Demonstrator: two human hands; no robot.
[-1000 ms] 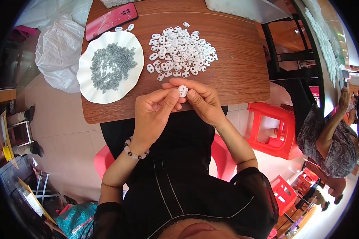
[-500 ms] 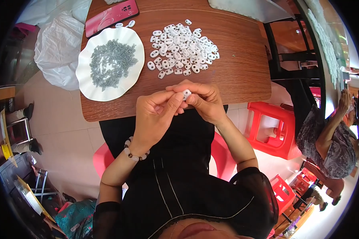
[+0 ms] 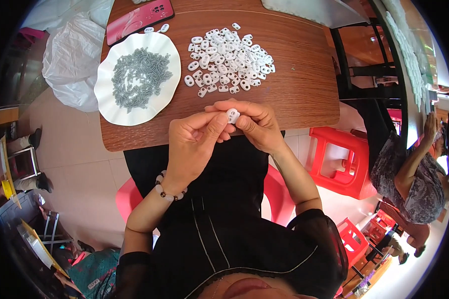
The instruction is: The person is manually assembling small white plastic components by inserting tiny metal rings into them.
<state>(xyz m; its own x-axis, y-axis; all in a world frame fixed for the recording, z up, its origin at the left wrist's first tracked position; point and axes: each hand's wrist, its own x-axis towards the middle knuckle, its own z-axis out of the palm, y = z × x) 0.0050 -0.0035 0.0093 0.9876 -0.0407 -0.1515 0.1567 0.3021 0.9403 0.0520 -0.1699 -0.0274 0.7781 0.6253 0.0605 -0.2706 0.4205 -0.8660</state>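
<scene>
From here, the left hand and right hand are both pinching one little white two-holed piece on the near side of the white pile, so I'd grip just its edges, tbh.

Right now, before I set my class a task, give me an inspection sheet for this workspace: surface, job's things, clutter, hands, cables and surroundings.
Surface: brown wood-grain table with rounded near corners.
Job's things: small white holed piece in the hands; heap of white two-holed pieces on the table; wavy-edged white plate holding small grey rod-shaped parts.
Clutter: glossy pink phone beyond the plate; two loose white oval pieces near it.
Hands: left hand and right hand both pinch the held piece.
Cables: nothing seen.
Surroundings: crumpled white plastic bag left of the table; red plastic stool to the right; another person in a grey patterned top farther right.
</scene>
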